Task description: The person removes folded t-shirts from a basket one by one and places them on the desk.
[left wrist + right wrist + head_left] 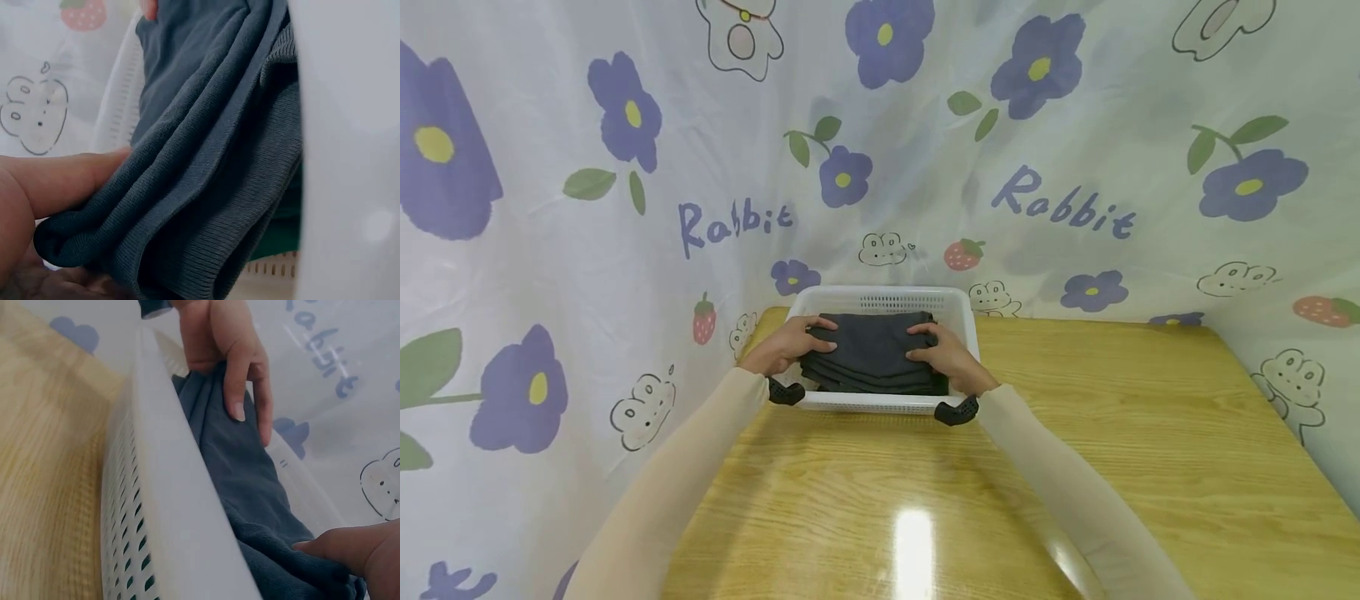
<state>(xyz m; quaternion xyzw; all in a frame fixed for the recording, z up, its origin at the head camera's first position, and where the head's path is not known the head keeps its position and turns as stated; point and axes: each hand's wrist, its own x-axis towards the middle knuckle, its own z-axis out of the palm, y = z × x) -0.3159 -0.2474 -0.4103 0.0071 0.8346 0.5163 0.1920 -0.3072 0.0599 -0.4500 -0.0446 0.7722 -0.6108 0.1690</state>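
I'm gripping the folded dark cloth (874, 350) at both ends — left hand (790, 343), right hand (947, 357) — inside the white basket (880, 298) sitting on the counter (1075, 467).

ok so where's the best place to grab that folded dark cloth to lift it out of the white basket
Probably by its two short ends, coming down from above. The folded dark cloth lies flat in the white basket, stacked in loose layers, so a pinch under each end keeps the folds together. The left hand and right hand already hold those ends; the basket walls block a side approach.
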